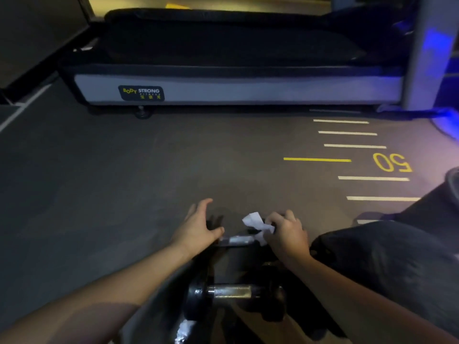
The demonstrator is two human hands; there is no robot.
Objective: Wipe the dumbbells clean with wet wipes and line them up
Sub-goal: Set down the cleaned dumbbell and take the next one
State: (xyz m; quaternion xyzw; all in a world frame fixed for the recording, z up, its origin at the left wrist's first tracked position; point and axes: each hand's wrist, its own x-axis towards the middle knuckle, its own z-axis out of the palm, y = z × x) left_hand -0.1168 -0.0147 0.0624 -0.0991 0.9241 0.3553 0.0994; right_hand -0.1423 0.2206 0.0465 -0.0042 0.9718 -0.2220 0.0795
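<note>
In the head view, two dumbbells are seen on the dark gym floor (124,170), one behind the other. The far dumbbell (237,240) lies with its long axis running left to right, its metal handle showing between the two hands and its dark ends largely lost in shadow. The near dumbbell (233,291) lies parallel to it, close to the body, its handle plainly lit and its left plate visible.

The right hand (285,234) is curled around a crumpled white wet wipe (255,225), which is pinched at the right end of the far dumbbell's handle; the wipe sits on or just above that end, and actual contact cannot be told. The left hand (198,224) is spread, fingers straight and relaxed, resting at or just over the left end of the same dumbbell, grasping nothing.

The handle therefore stretches leftward from the wipe, toward the left hand. The step in hand is judged to be the wiping of the far dumbbell, with a stroke along the left-right axis called for while the left end is steadied against rolling.

A treadmill (236,90) stands at the far side, and painted lines (347,146) mark the floor at the right.
</note>
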